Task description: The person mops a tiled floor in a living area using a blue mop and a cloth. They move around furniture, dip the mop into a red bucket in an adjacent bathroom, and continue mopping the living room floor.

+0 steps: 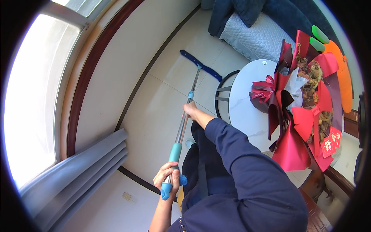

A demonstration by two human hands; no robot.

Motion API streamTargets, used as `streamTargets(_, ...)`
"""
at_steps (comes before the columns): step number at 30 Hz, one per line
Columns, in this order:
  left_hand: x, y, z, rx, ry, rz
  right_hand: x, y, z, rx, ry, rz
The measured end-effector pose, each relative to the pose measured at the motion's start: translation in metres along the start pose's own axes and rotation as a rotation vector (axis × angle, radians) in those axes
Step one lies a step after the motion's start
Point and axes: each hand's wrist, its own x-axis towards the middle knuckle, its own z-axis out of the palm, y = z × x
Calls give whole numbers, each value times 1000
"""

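A long-handled floor squeegee (180, 133) slants across the middle of the view. Its wide dark blue head (200, 65) rests on the pale tiles, up from the centre. My left hand (167, 177) is wrapped round the near end of the handle, between the teal grip (175, 153) and the light blue end cap (166, 191). Farther along, my right hand (190, 110) is closed round the metal pole, just below a teal collar (190, 94). A fuzzy blue tuft (183, 179) shows beside my left hand.
A round white table (247, 100) stands to the right, bearing a large red-wrapped bouquet (286, 120) of dried flowers. Behind it are a dark sofa (301, 17) with a quilted cover (253, 34) and an orange carrot-shaped cushion (342, 73). A grey curtain (81, 178) and bright window (34, 89) lie left.
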Motion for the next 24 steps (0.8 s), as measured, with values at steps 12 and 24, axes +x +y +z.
streamTargets(12,-68,50,-161,64,-194,75,-137,137,115,335,-117,178)
streamTargets(24,-31,84,-204,71,-7,230,-169,57,165,616,-314,-8)
